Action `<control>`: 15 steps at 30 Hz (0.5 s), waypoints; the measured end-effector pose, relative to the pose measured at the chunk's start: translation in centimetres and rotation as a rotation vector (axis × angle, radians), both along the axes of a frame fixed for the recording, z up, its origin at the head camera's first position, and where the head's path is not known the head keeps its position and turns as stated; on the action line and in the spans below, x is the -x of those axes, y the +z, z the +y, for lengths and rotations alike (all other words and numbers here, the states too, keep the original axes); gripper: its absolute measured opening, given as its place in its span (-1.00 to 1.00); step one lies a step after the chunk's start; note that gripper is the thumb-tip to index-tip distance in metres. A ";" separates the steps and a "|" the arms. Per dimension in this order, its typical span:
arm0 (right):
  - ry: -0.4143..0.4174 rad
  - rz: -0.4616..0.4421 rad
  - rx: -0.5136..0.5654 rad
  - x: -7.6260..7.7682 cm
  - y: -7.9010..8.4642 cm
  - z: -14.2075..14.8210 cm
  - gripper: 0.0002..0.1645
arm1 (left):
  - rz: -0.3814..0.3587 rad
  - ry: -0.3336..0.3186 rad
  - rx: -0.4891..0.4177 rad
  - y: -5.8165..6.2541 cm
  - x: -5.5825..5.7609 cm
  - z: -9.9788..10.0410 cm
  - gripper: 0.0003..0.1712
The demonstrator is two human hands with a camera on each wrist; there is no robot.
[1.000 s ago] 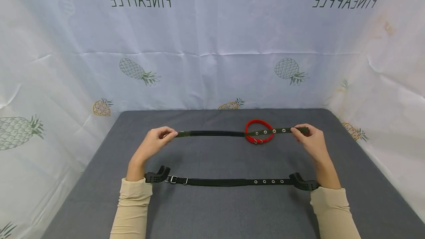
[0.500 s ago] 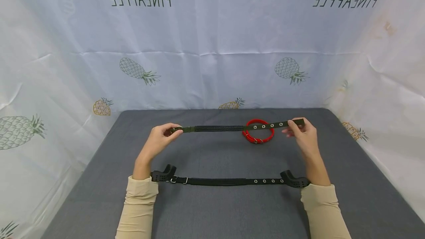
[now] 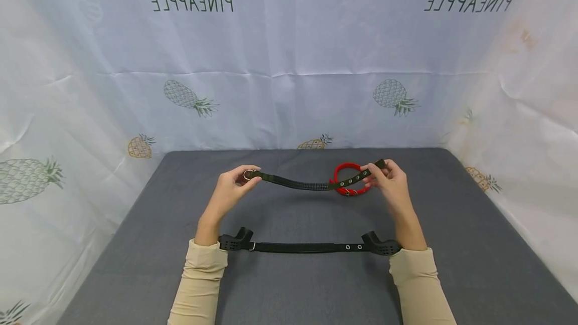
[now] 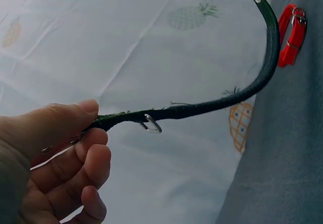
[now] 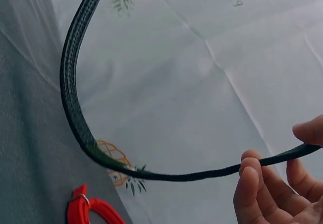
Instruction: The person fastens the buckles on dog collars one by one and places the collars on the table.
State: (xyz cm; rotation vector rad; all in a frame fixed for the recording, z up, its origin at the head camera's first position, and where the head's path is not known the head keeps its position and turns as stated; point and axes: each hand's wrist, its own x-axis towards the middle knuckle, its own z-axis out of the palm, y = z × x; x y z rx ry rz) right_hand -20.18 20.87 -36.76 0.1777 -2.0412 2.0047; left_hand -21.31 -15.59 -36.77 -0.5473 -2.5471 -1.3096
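A dark green collar [image 3: 300, 185] with a black padded middle sags in a curve between both hands, above the table. My left hand [image 3: 229, 188] pinches its ring end between thumb and fingers; a metal loop shows on the strap [image 4: 176, 112] in the left wrist view. My right hand [image 3: 392, 187] pinches the other end, past a row of eyelets, with the strap [image 5: 202, 175] running over its fingers in the right wrist view. Behind the green collar's eyelet end, a red collar [image 3: 346, 165] lies buckled into a loop, partly covered by the strap and right fingers in the head view.
Nearer the front, a black collar [image 3: 293, 248] lies straight across the grey table [image 3: 289, 290], its ends hidden behind the black wrist mounts [image 3: 237, 240]. A white curtain [image 3: 289, 109] printed with pineapples hangs behind the table and at both sides.
Both hands have moved toward each other, the left rightward and the right leftward. The green collar between them has gone from taut and straight to a downward bow. The red and black collars stay put.
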 end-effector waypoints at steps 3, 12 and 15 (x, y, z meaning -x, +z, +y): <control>0.016 -0.009 0.002 0.1 0.0 -0.7 -0.90 | -0.009 -0.013 -0.013 -0.1 0.0 0.4 -0.68; 0.026 -0.031 -0.045 0.3 0.4 -2.4 -0.82 | -0.045 -0.069 -0.006 0.2 -0.1 1.5 -0.65; 0.047 -0.026 -0.061 0.3 0.4 -2.8 -0.81 | -0.050 -0.087 -0.006 0.4 -0.1 2.0 -0.65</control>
